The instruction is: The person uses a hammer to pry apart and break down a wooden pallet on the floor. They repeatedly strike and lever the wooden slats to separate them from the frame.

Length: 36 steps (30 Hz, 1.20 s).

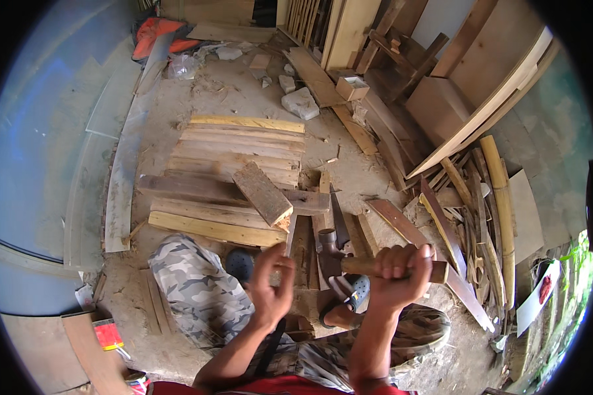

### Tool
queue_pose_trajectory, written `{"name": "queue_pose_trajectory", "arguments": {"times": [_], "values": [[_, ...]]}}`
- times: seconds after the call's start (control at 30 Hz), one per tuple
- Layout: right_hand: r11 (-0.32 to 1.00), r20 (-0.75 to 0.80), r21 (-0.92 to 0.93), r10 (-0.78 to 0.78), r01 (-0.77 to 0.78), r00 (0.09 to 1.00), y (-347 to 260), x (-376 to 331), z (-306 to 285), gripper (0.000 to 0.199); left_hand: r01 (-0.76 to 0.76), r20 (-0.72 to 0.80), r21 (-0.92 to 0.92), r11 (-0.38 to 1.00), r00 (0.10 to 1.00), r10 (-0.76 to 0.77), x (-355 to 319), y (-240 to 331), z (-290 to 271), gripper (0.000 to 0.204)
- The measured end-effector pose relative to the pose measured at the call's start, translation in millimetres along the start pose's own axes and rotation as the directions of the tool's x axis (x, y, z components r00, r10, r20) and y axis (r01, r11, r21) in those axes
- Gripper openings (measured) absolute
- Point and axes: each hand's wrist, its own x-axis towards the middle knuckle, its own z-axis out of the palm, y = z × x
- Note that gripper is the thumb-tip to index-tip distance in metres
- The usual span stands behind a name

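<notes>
My right hand (402, 273) is wrapped round the wooden handle of a claw hammer (331, 255), held level above my lap with its metal head to the left. My left hand (272, 286) is raised beside it, fingers curled with the tips close together; whatever they may pinch is too small to make out. In front of me lies a panel of wooden slats (237, 145) on the ground. Across it rests a dark board (191, 189), and a short rough wood block (263, 194) lies slanted on top. A handsaw (338, 214) lies right of the panel.
Loose planks (398, 220) and a heap of scrap wood (474, 204) lie to the right, beside leaning boards (494, 99). A concrete chunk (301, 104) and a small box (352, 88) are farther off. Glass sheets (89, 191) lean at left. My legs in camouflage trousers (201, 286) are folded close.
</notes>
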Motion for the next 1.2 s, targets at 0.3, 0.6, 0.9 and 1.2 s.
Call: {"name": "queue_pose_trajectory", "arguments": {"times": [0.3, 0.6, 0.9, 1.2], "values": [[0.899, 0.355, -0.414, 0.014, 0.144, 0.935, 47.3, -4.3, 39.7, 0.031, -0.216, 0.148, 0.719, 0.661, 0.976, 0.158, 86.3, -22.9, -28.4, 0.05], [0.935, 0.254, -0.353, 0.057, 0.038, 0.965, 60.0, -4.1, 69.5, 0.026, -0.069, -0.025, 0.736, 0.674, 0.991, 0.129, 96.7, -36.5, -49.2, 0.046], [0.964, -0.064, 0.033, 0.267, -0.265, 0.962, 61.4, 23.3, 31.5, 0.032, 0.21, 0.142, -0.132, 0.969, 0.971, -0.192, 44.6, -12.1, -43.2, 0.035], [0.951, -0.054, 0.14, 0.286, -0.276, 0.957, 58.5, 13.2, 16.8, 0.031, 0.534, 0.23, -0.654, 0.536, 0.815, -0.532, 15.7, -13.3, -16.6, 0.031]]}}
